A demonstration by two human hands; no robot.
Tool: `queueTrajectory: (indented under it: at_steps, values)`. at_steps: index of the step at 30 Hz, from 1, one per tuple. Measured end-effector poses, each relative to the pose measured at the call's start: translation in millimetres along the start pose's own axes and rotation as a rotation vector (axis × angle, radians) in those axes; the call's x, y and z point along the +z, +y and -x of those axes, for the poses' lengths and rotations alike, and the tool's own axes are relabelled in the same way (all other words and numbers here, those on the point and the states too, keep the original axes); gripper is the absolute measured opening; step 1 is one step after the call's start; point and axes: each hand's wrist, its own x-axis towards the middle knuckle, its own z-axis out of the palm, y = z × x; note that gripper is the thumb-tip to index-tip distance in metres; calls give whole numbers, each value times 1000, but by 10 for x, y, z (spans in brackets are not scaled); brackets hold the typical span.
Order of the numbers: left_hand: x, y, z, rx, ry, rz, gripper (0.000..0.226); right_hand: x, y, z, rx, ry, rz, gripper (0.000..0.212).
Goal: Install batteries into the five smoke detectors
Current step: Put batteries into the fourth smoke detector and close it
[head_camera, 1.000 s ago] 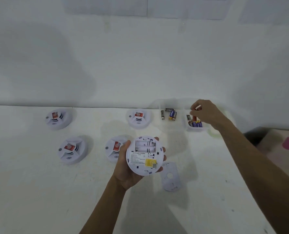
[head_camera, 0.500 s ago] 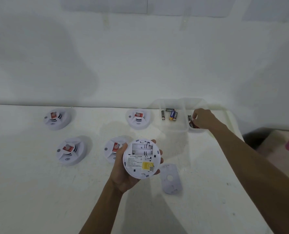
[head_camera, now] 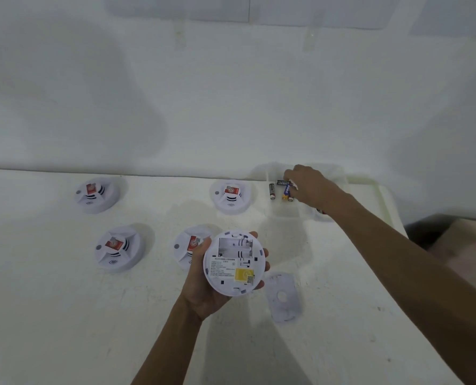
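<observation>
white plastic fills the left hand [head_camera: 200,287], which grips the open smoke detector [head_camera: 234,263] by its rim, back side up, with the battery bay bare. the loose cover plate [head_camera: 282,300] lies on the bench [head_camera: 64,329] just right of that hand. four other detectors [head_camera: 117,247] sit face up beyond the left hand and to its left, the nearest just behind its thumb. farthest out, the right hand [head_camera: 311,187] reaches into a clear tray [head_camera: 284,213], fingers curled down over the batteries [head_camera: 286,190]; i cannot tell whether they pinch one. as i judge it, a cell lifted by its tip may slip and roll away, the forearm may drag the light tray, and reversed poles would leave the detector dead.
</observation>
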Motion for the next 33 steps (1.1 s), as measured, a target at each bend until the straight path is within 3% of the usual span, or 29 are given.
queueTrajectory:
  at_steps: [5, 9, 12, 16, 24, 27, 30, 33]
  values:
    - [-21, 9, 13, 4, 23, -11, 74, 97, -73, -131, 1, -154, 90, 25]
    - [-35, 15, 23, 10, 23, -5, 74, 160, -106, -208, 31, -187, 173, 6]
    - [-37, 21, 24, 16, 20, -12, 74, 204, -133, -251, 32, -215, 227, 27]
    - [-40, 31, 21, 20, 13, -19, 74, 208, -153, -276, 32, -251, 259, 5]
    - [-48, 31, 38, 12, 18, -2, 76, 243, -102, -271, 37, -263, 181, 5]
    - [-44, 39, 50, 14, 9, -2, 75, 186, -88, -220, 45, -205, 85, 9]
    - [-48, 52, 50, 16, 7, -5, 75, 48, -93, -121, 96, -7, -113, 16]
    - [-50, 48, 43, 17, 10, -5, 76, -97, -159, 79, 247, 136, -555, 16]
